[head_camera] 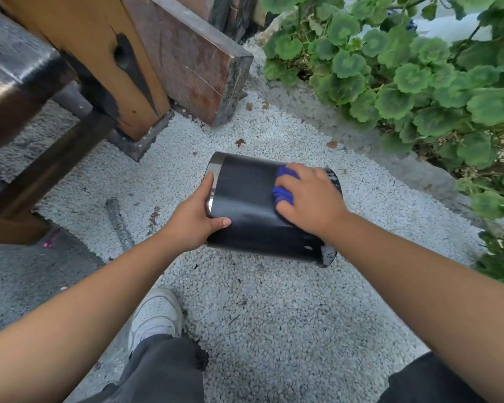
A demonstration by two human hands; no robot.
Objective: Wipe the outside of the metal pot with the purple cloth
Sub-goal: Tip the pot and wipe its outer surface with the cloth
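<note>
A dark metal pot (246, 196) is held on its side above the gravel, its shiny rim to the left and its base to the right. My left hand (197, 221) grips the rim end, thumb on the outer wall. My right hand (310, 199) presses a bunched purple cloth (282, 189) flat against the upper right part of the pot's wall. Only a small part of the cloth shows past my fingers; the rest lies under my palm.
White gravel ground (274, 301) lies below. A wooden post (108, 62) and a rusty block (195, 62) stand at the back left. Leafy green plants (413, 82) fill the right. A grey ribbed hose (118, 222) lies left of the pot. My white shoe (156, 314) is underneath.
</note>
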